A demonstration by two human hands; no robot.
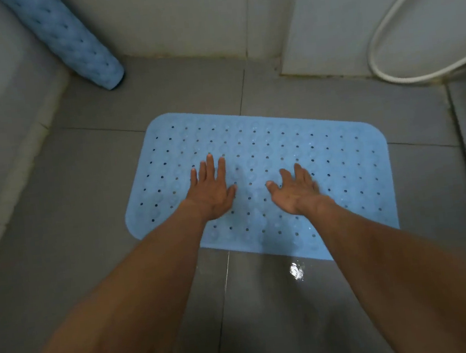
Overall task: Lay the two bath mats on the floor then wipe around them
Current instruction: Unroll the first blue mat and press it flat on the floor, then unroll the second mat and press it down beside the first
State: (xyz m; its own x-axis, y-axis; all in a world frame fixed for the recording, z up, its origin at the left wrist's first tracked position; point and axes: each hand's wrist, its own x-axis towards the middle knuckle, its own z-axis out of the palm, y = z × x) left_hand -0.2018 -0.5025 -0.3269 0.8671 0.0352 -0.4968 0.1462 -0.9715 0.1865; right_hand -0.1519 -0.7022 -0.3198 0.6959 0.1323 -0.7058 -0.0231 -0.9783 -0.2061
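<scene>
Blue perforated mat flat on floor; second mat rolled, seemingly leaning in corner.

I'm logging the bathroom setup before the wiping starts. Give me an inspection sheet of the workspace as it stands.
Surface: grey tiled floor, glossy wet patch near the mat's front edge.
Job's things: flat blue mat spread on the floor; rolled blue mat leaning in the far left corner. No wiping cloth seen.
Clutter: nothing seen.
Hands: left hand and right hand flat on the flat mat, fingers spread.
Cables: white hose looped against the right wall.
Surroundings: tiled walls, pale ledge at left.
</scene>
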